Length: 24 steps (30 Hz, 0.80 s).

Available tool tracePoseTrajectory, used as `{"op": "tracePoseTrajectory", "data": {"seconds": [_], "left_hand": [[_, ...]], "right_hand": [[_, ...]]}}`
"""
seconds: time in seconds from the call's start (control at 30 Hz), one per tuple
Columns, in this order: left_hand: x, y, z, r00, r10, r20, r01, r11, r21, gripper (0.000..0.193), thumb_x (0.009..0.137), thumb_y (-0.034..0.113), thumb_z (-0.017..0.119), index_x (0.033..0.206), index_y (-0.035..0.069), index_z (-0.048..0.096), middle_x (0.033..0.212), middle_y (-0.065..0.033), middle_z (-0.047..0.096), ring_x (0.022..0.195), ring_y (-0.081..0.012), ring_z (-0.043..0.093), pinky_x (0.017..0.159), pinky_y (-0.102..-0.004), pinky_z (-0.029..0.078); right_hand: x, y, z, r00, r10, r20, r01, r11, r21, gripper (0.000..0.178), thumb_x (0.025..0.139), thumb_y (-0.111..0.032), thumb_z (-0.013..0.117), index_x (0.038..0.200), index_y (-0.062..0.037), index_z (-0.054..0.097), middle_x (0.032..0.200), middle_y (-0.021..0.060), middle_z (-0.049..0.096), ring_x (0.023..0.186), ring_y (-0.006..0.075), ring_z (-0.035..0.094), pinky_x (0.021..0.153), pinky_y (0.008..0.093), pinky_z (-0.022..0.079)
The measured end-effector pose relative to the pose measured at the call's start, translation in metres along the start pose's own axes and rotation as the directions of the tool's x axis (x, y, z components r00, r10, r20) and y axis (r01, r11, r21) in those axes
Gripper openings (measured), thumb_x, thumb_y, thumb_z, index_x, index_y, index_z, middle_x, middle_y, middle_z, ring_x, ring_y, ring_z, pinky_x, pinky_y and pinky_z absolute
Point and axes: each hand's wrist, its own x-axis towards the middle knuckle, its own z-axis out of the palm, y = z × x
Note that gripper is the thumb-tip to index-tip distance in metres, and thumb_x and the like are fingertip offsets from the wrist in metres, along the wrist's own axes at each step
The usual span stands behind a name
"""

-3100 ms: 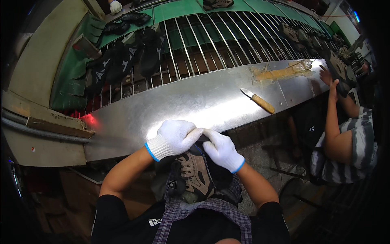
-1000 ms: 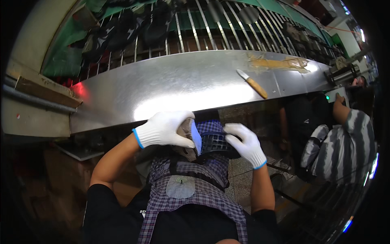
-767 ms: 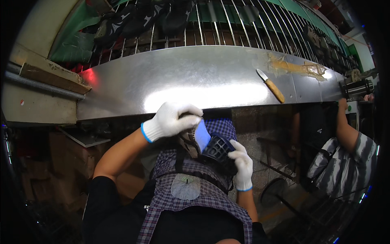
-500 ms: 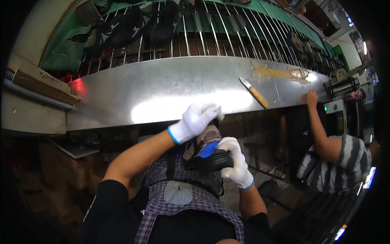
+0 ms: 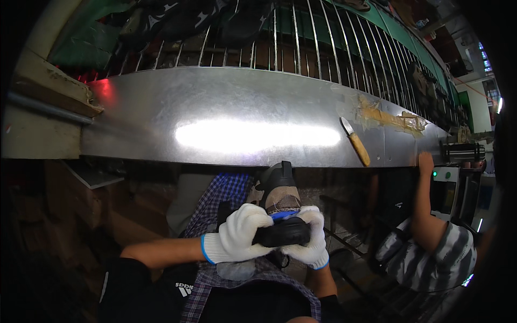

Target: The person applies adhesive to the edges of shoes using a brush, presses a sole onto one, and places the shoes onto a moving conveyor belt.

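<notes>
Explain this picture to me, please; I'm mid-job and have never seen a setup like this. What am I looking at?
There is no machine arm here: a person's left hand and right hand, in white gloves, do the work. The view looks down from a wide fisheye camera on that person's head, so straight edges bend.

Both hands grip a black sole at a brown and black shoe upper, with something blue showing between. Whether they are joined, I can't tell.

On the metal bench lie a wooden-handled knife and stuck-down yellowish tape. Beyond are dark shoes; at right, a co-worker's striped sleeve.
</notes>
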Motion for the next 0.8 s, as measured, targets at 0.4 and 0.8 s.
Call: {"op": "tracePoseTrajectory", "data": {"seconds": [0.4, 0.8], "left_hand": [[0.011, -0.021, 0.009, 0.991, -0.112, -0.068, 0.103, 0.988, -0.118, 0.063, 0.067, 0.020, 0.105, 0.103, 0.004, 0.056, 0.087, -0.0088, 0.059, 0.071, -0.0232, 0.059, 0.060, -0.0353, 0.047], [0.002, -0.025, 0.005, 0.965, -0.260, -0.015, 0.258, 0.961, -0.098, 0.086, 0.062, 0.033, 0.109, 0.119, 0.001, 0.053, 0.110, -0.0133, 0.058, 0.076, -0.0200, 0.059, 0.065, -0.0316, 0.053]], "right_hand": [[0.031, 0.009, 0.004, 0.991, 0.047, -0.129, -0.027, 0.987, 0.157, 0.089, 0.056, -0.039, 0.109, 0.126, -0.0071, 0.063, 0.113, 0.0082, 0.060, 0.104, 0.0230, 0.057, 0.091, 0.0392, 0.050], [0.024, 0.030, -0.007, 0.997, 0.033, -0.070, -0.017, 0.976, 0.218, 0.097, 0.053, -0.042, 0.111, 0.129, -0.0078, 0.061, 0.115, 0.0067, 0.059, 0.106, 0.0231, 0.056, 0.094, 0.0389, 0.050]]}}
